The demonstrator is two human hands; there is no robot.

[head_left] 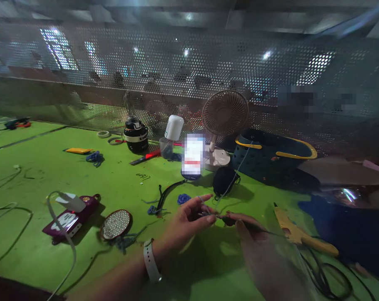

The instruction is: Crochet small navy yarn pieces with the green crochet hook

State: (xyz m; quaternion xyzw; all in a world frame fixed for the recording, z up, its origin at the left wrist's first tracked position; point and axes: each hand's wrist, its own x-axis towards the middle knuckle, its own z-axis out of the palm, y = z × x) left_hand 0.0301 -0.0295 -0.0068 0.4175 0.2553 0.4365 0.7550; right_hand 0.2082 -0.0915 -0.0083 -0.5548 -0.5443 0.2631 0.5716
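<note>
My left hand [189, 221], with a white watch strap [151, 261] on its wrist, pinches a small bit of yarn work between thumb and fingers, the index finger stretched out. A thin light-blue strand of yarn [236, 171] runs down from the basket to this hand. My right hand [250, 230] grips a dark-handled crochet hook [229, 220], its tip meeting the yarn at my left fingertips. The stitches are too small to make out. Just beyond my hands lie a blue crocheted piece [183, 199] and a dark round ball-like thing [225, 182].
A dark blue basket [255, 161] with yellow handles stands behind right, beside a fan [225, 113]. A lit phone [193, 154] stands upright in the middle. Right lies a yellow glue gun [297, 234] with its cable; left, a purple device [72, 219] and a round studded object [115, 225].
</note>
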